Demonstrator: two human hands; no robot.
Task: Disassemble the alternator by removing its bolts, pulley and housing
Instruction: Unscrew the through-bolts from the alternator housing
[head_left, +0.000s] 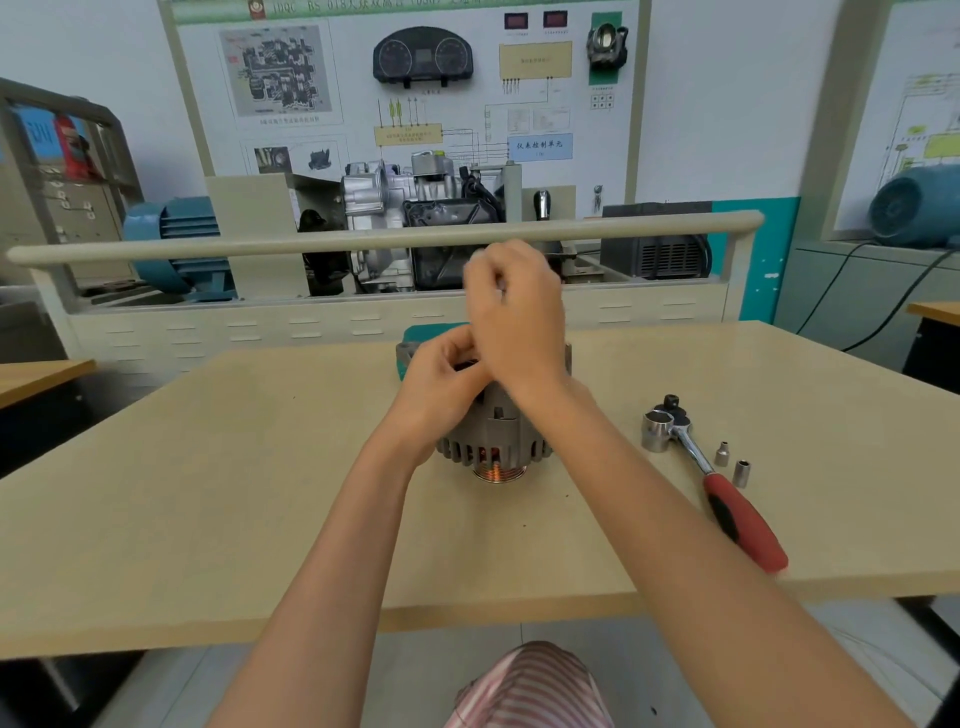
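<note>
1. Far left: blue electric motor (176, 244) behind the beige rail (384, 240) of a training bench, well apart from the work.
2. Centre back: silver and black cutaway gearbox unit (415, 218) under a white wall board with an instrument cluster (422, 56).
3. Centre of the pale wooden table (208, 493): grey ribbed cast-metal alternator (493, 436), standing pulley-side toward the viewer, copper-coloured grooved pulley (498, 474) at its near lower edge, copper windings visible through the housing slots.
4. Left hand (441, 379) on the upper left of the alternator, fingers curled over its top edge, gripping the housing.
5. Right hand (519, 312) raised above the alternator's far side, fingers curled with tips pinched together; blurred, so cannot tell what, if anything, sits between them.
6. Teal object (431, 330) just behind the alternator, mostly hidden by the hands.
7. Right of the alternator: chrome ratchet wrench with red and black handle (727, 488), large socket on its head, lying flat on the table.
8. Just beside the ratchet shaft: two small silver sockets (732, 464), upright, close together.
</note>
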